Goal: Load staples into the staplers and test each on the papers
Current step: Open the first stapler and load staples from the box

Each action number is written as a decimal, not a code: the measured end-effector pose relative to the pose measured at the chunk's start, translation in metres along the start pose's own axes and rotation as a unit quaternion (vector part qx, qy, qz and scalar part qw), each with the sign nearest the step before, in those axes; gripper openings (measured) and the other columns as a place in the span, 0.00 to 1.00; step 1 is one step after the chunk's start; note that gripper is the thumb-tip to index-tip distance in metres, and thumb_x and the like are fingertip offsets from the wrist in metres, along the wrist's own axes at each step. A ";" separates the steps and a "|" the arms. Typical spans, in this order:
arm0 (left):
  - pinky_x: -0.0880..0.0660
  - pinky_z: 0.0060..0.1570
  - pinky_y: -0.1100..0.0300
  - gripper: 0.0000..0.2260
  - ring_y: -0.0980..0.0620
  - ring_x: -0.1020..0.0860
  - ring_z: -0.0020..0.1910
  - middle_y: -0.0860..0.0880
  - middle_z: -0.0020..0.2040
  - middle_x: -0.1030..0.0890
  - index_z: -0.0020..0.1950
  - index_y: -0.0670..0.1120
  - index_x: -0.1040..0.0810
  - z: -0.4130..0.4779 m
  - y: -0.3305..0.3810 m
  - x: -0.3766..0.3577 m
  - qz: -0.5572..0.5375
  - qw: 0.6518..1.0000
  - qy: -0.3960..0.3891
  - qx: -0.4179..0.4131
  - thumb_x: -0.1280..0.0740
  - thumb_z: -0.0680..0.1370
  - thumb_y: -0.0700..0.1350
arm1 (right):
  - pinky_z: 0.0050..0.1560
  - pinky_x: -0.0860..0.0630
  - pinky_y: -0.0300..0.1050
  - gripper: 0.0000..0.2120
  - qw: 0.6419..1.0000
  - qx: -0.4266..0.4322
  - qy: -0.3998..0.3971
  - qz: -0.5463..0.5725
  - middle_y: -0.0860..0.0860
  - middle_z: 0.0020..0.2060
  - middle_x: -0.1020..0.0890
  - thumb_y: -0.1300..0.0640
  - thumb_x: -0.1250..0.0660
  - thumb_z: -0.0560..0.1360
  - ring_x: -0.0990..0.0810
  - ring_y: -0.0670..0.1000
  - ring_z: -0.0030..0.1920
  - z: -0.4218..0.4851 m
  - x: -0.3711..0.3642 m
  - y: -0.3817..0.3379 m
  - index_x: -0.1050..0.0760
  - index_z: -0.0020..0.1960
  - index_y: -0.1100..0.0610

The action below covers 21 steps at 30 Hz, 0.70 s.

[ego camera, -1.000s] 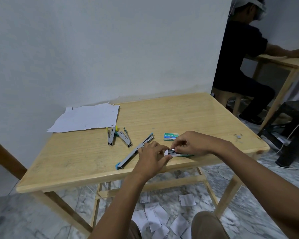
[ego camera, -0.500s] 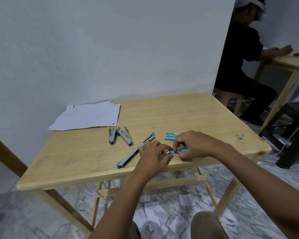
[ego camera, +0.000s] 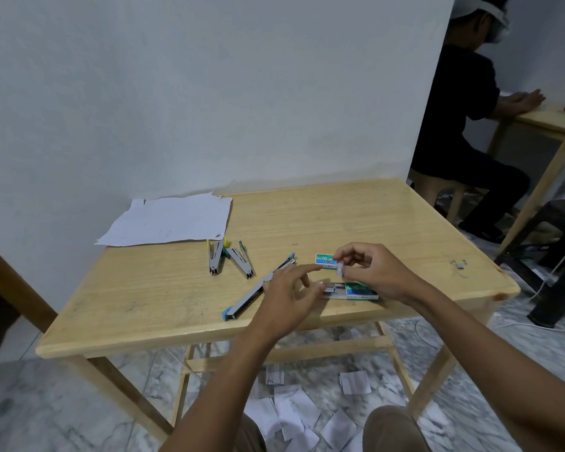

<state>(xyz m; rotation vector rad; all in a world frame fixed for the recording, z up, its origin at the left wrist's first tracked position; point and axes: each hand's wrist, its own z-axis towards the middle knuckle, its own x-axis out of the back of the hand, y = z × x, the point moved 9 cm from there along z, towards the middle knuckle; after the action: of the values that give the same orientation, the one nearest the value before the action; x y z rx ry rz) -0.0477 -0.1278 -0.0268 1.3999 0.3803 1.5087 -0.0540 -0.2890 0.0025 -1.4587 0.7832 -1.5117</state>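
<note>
My right hand (ego camera: 372,272) is raised just above the table and pinches a small silver strip of staples (ego camera: 340,268) between thumb and fingers. Below it lies an opened green staple box (ego camera: 361,291) with its tray slid out to the left. My left hand (ego camera: 289,295) hovers beside that tray with fingers spread, holding nothing. A blue stapler (ego camera: 258,290) lies flipped open flat to the left of my left hand. Two more staplers, one yellow (ego camera: 216,256) and one green (ego camera: 240,260), lie opened further left. A second green staple box (ego camera: 325,261) sits behind my right hand. White papers (ego camera: 170,220) rest at the table's far left.
The wooden table (ego camera: 356,223) stands against a white wall. Loose staples (ego camera: 459,264) lie near its right edge. Paper scraps (ego camera: 353,381) litter the marble floor under the table. Another person (ego camera: 463,125) sits at a second table to the right.
My right hand has lifted off the staple box with a strip of staples. My left hand has let go of the box and opened. The box now lies on the table.
</note>
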 end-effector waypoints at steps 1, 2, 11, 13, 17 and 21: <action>0.32 0.56 0.52 0.14 0.57 0.28 0.51 0.55 0.46 0.24 0.62 0.60 0.23 0.000 0.001 0.009 -0.001 0.999 0.038 -0.005 0.35 0.77 0.57 | 0.47 0.22 0.40 0.08 0.999 -0.011 0.010 0.031 0.49 0.43 0.17 0.64 0.29 0.75 0.19 0.46 0.45 -0.001 0.000 0.004 0.18 0.48 0.52; 0.33 0.55 0.52 0.14 0.55 0.28 0.51 0.54 0.46 0.24 0.60 0.59 0.22 0.001 0.002 0.021 0.024 0.996 0.090 -0.010 0.35 0.76 0.57 | 0.50 0.21 0.43 0.07 0.998 -0.025 0.019 0.062 0.50 0.45 0.15 0.64 0.29 0.75 0.18 0.47 0.46 -0.001 -0.001 0.007 0.17 0.48 0.52; 0.26 0.45 0.55 0.17 0.47 0.20 0.47 0.48 0.45 0.18 0.49 0.45 0.17 0.035 -0.017 0.043 0.320 0.933 0.032 0.165 0.34 0.76 0.58 | 0.43 0.23 0.33 0.05 0.997 0.001 0.064 0.038 0.44 0.43 0.15 0.61 0.28 0.75 0.18 0.43 0.43 0.003 -0.009 0.001 0.17 0.45 0.51; 0.26 0.42 0.55 0.15 0.46 0.20 0.44 0.47 0.42 0.19 0.46 0.43 0.21 0.039 -0.022 0.040 0.331 0.923 0.001 0.197 0.33 0.76 0.56 | 0.40 0.24 0.31 0.04 0.998 0.005 0.068 0.019 0.47 0.45 0.14 0.59 0.28 0.75 0.18 0.39 0.41 0.005 -0.008 -0.003 0.16 0.48 0.53; 0.28 0.36 0.57 0.10 0.43 0.19 0.44 0.48 0.36 0.23 0.42 0.41 0.22 0.043 -0.037 0.041 0.280 0.930 -0.008 0.236 0.33 0.75 0.49 | 0.42 0.24 0.29 0.07 0.997 0.011 0.074 0.006 0.45 0.45 0.14 0.58 0.28 0.75 0.17 0.36 0.43 0.010 -0.006 -0.008 0.17 0.52 0.53; 0.27 0.35 0.60 0.09 0.47 0.21 0.41 0.46 0.43 0.18 0.49 0.44 0.16 0.041 -0.038 0.051 0.188 0.959 0.000 0.214 0.34 0.76 0.47 | 0.43 0.23 0.30 0.08 0.995 0.010 0.089 0.033 0.43 0.45 0.15 0.58 0.28 0.75 0.16 0.39 0.45 0.013 -0.011 -0.016 0.16 0.54 0.53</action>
<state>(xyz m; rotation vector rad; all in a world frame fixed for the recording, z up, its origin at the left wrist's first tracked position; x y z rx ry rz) 0.0143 -0.0857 -0.0160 1.8941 0.4807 1.8046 -0.0441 -0.2710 0.0132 -1.2827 0.9111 -1.6099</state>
